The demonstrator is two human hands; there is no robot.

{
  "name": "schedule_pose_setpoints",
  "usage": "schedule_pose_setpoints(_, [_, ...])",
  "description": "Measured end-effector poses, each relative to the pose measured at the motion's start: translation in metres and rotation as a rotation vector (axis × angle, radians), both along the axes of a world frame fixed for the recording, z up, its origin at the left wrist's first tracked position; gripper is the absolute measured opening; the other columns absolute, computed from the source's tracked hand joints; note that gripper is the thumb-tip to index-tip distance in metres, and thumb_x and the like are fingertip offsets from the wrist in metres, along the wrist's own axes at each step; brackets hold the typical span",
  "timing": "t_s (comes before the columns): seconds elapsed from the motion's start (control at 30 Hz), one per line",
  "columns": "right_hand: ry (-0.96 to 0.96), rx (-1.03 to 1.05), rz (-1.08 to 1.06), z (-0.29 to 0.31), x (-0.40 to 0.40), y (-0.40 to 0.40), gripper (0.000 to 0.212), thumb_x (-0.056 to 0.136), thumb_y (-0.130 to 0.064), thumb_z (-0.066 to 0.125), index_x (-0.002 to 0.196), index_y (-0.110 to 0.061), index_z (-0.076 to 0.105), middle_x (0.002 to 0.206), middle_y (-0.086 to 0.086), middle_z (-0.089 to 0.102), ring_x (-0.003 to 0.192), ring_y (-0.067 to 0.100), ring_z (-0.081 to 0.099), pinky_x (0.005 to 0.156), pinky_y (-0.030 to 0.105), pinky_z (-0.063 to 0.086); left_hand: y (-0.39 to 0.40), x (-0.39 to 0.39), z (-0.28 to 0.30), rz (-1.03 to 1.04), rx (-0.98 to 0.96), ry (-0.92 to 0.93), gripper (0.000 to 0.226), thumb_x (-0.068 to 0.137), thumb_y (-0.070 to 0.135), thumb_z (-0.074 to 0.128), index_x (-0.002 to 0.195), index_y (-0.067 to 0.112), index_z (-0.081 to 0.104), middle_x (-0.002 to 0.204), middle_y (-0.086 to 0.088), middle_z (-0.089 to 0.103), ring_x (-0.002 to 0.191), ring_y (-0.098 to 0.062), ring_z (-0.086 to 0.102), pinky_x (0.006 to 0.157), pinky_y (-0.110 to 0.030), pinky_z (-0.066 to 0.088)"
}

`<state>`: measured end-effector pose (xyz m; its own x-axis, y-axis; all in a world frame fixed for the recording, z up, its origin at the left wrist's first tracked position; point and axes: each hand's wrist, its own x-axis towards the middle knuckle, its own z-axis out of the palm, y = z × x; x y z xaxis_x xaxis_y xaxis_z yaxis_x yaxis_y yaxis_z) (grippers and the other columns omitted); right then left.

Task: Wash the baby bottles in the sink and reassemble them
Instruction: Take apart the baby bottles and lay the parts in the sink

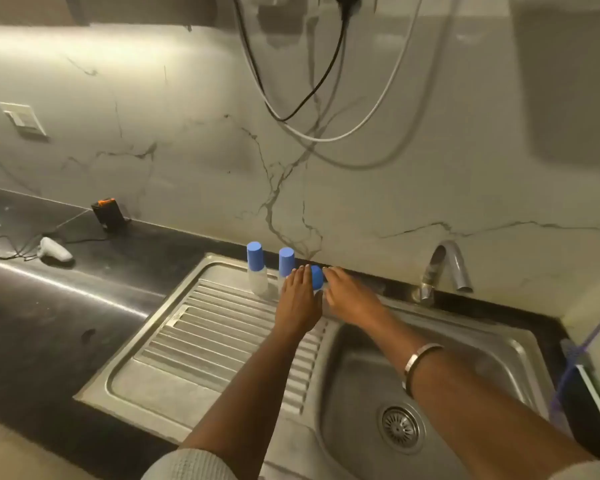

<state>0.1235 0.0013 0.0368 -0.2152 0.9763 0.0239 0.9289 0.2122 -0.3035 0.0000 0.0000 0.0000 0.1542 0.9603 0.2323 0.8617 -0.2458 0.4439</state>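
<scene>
Three clear baby bottles with blue caps stand at the back of the steel drainboard (201, 327). The left bottle (256, 268) and the middle bottle (286, 263) stand free. The third bottle (316, 276) is between my hands, with only its blue cap showing. My left hand (298, 299) lies against its left side with fingers stretched forward. My right hand (349, 292) covers its right side. Whether either hand actually grips it is hidden. The sink basin (361, 375) lies below my right forearm, which wears a metal bangle.
A steel tap (444, 271) rises behind the basin at the wall. On the dark counter at the left lie a white controller (54, 251) with a black cable and a small black-and-orange device (107, 211). Cables (312, 95) hang on the marble wall above.
</scene>
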Motion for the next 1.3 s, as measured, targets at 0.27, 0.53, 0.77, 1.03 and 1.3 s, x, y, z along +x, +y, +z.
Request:
schedule_pose_setpoints(0.27, [-0.069,-0.055,-0.025,-0.023,-0.019,0.033,0.056,0.094,-0.016,0.050,0.144,-0.010,0.029,0.133,0.009,0.040,0.120,0.028,0.048,0.090,0.036,0.044,0.032,-0.010,-0.043,0.054,-0.160,-0.171,0.067,0.098,0.023,0.051,0.152,0.004,0.015,0.155,-0.013,0.026,0.142,-0.026,0.026,0.114,-0.033,0.024])
schedule_pose_setpoints(0.53, [-0.049,-0.063,-0.053,-0.042,-0.028,0.076,0.066,0.093,-0.018,0.053,0.149,-0.010,0.019,0.142,0.014,0.027,0.129,0.031,0.035,0.104,0.039,0.040,0.064,-0.001,-0.069,0.050,-0.270,-0.383,0.058,0.095,0.016,0.054,0.145,0.002,0.028,0.143,-0.015,0.041,0.133,-0.029,0.040,0.110,-0.040,0.036])
schedule_pose_setpoints(0.77, [-0.009,-0.161,-0.040,-0.055,-0.033,0.100,0.043,0.089,-0.016,0.056,0.128,-0.012,0.039,0.124,0.018,0.043,0.107,0.039,0.053,0.086,0.042,0.048,0.083,0.005,-0.085,0.055,-0.236,-0.597,0.030,0.091,0.008,0.058,0.120,0.001,0.051,0.113,-0.013,0.060,0.103,-0.023,0.059,0.091,-0.038,0.051])
schedule_pose_setpoints(1.03, [0.138,-0.197,0.008,-0.050,-0.009,0.098,0.042,0.081,-0.019,0.070,0.116,-0.015,0.046,0.120,0.008,0.053,0.104,0.028,0.056,0.084,0.034,0.047,0.079,0.010,-0.098,-0.012,-0.193,-0.678,0.040,0.086,0.013,0.069,0.119,0.008,0.047,0.114,-0.007,0.058,0.099,-0.013,0.057,0.082,-0.013,0.047])
schedule_pose_setpoints(1.3, [0.187,-0.246,-0.043,-0.020,0.037,0.074,0.035,0.084,-0.039,0.068,0.111,-0.024,0.051,0.112,0.005,0.058,0.092,0.019,0.056,0.079,0.028,0.049,0.063,0.026,-0.083,-0.128,-0.123,-0.630,0.050,0.075,0.022,0.076,0.116,0.025,0.049,0.110,0.005,0.057,0.096,-0.004,0.056,0.085,-0.022,0.050])
